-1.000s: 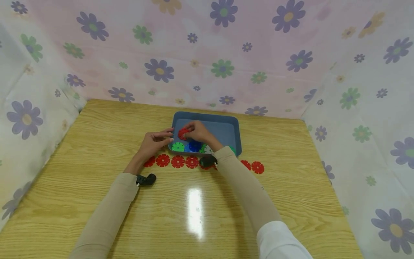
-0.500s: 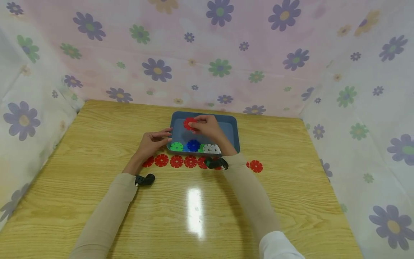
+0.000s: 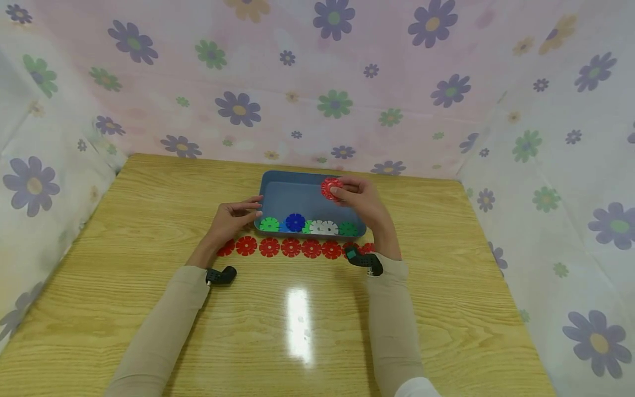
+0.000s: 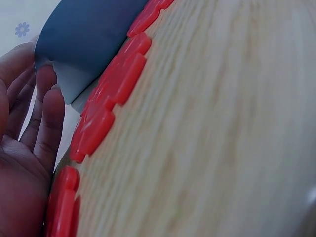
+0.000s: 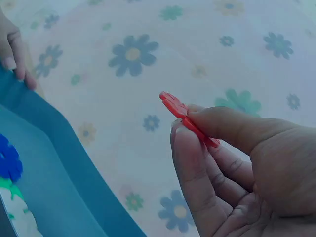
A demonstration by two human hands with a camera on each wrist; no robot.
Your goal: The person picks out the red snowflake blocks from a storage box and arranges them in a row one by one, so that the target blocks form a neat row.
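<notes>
My right hand pinches a red notched plastic disc between thumb and fingers, above the right part of the blue-grey tray. In the right wrist view the disc shows nearly edge-on, with the thumb on one face. At the tray's left side is my left hand, its fingertips right at the rim and its fingers fairly straight. The left wrist view shows these fingers against the tray wall. Along the tray's front side lie green, blue and white discs, among them a dark blue disc.
A row of red discs lies on the wooden table just in front of the tray, partly covered at its right end by my right wrist and its black camera. Behind the table hangs a flowered cloth.
My right hand has lifted the red disc from the left part of the tray and carried it to the right. The left hand stays at the tray's rim.
</notes>
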